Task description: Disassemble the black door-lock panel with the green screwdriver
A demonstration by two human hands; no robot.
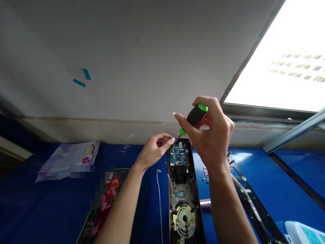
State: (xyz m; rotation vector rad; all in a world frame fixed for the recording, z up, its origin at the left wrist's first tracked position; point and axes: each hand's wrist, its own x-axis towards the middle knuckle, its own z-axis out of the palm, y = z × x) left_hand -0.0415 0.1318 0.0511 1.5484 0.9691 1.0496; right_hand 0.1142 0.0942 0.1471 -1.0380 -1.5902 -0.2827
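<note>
My right hand (212, 130) grips a screwdriver (195, 115) with a black and bright green handle. Its shaft slants down to the left, toward the top left corner of a long dark device housing (197, 203). At that corner my left hand (156, 149) is closed, thumb and fingers pinched by the screwdriver's tip. Whatever they pinch is too small to make out. Inside the open housing are a blue circuit board (179, 156) at the far end and a round metal part with yellow tabs (185, 218) nearer to me.
Left of the housing lie a thin white cable (159, 200), a phone (111, 196) with a lit screen and a pale packet (68, 157). On the right are small screws (205, 179), a long black frame (254, 206) and a white object (304, 234). A wall stands behind.
</note>
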